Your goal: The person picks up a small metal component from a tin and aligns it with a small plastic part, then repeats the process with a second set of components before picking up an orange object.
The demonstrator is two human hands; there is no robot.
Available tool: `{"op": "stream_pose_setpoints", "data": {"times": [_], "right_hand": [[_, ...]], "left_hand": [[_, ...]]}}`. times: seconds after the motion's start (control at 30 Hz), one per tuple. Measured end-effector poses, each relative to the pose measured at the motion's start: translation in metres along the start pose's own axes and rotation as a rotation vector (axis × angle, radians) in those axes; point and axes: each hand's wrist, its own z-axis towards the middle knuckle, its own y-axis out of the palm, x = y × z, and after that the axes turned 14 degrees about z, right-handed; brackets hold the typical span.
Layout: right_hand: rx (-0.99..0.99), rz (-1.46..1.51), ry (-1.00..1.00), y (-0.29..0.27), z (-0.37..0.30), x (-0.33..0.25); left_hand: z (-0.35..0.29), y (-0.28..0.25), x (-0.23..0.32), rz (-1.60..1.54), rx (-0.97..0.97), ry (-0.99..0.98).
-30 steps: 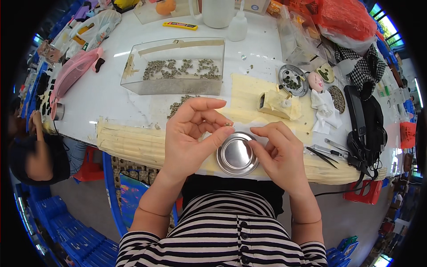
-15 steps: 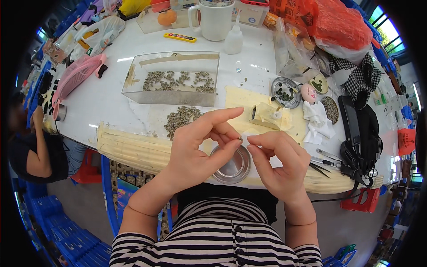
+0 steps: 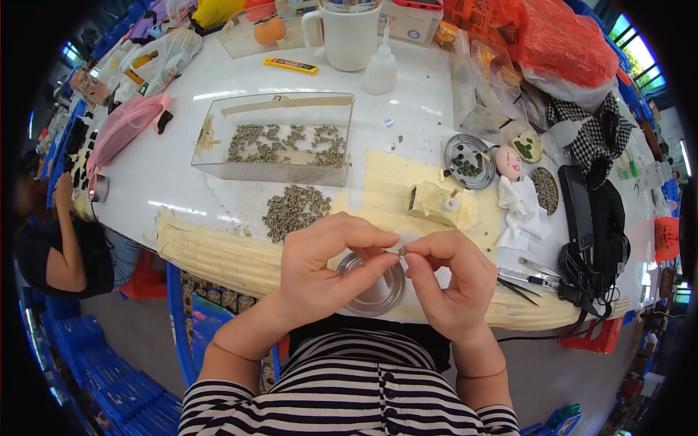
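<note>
Thumb and forefinger of my left hand [image 3: 320, 265] pinch a tiny greyish-brown piece [image 3: 401, 251], too small to name its kind. My right hand [image 3: 454, 280] meets it there, thumb and forefinger closed on the same piece. Both hands are above a round shallow metal dish [image 3: 393, 293], which my left hand partly covers. Beyond my left hand lies a heap of similar small pieces [image 3: 294, 209] on the white table. More of them sit in clusters inside a clear rectangular box [image 3: 273, 173] farther back.
A tape-covered block [image 3: 430, 203] stands beyond my right hand. To the right are a dish of dark green bits [image 3: 466, 161], crumpled white tissue [image 3: 525, 214], tweezers [image 3: 518, 291] and a black bag [image 3: 607, 240]. A squeeze bottle [image 3: 381, 71] and white mug [image 3: 349, 40] stand behind. Another person [image 3: 69, 251] sits left.
My right hand has moved left, and its fingertips now touch the piece in my left hand. Both hands are slightly lower in view, with the left fingertips closer together.
</note>
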Motion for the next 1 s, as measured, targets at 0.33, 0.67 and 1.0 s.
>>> {"op": "stream_pose_setpoints", "data": {"times": [0.33,0.67,1.0], "right_hand": [[0.018,0.084,0.113,0.002,-0.003,0.000],[0.031,0.079,0.085,0.004,-0.005,0.002],[-0.042,0.570,0.529,-0.006,-0.004,-0.009]], "left_hand": [[0.006,-0.001,0.005,0.162,0.054,0.147],[0.004,-0.005,0.006,0.154,0.034,0.160],[0.004,-0.008,0.002,-0.066,-0.067,0.054]]}}
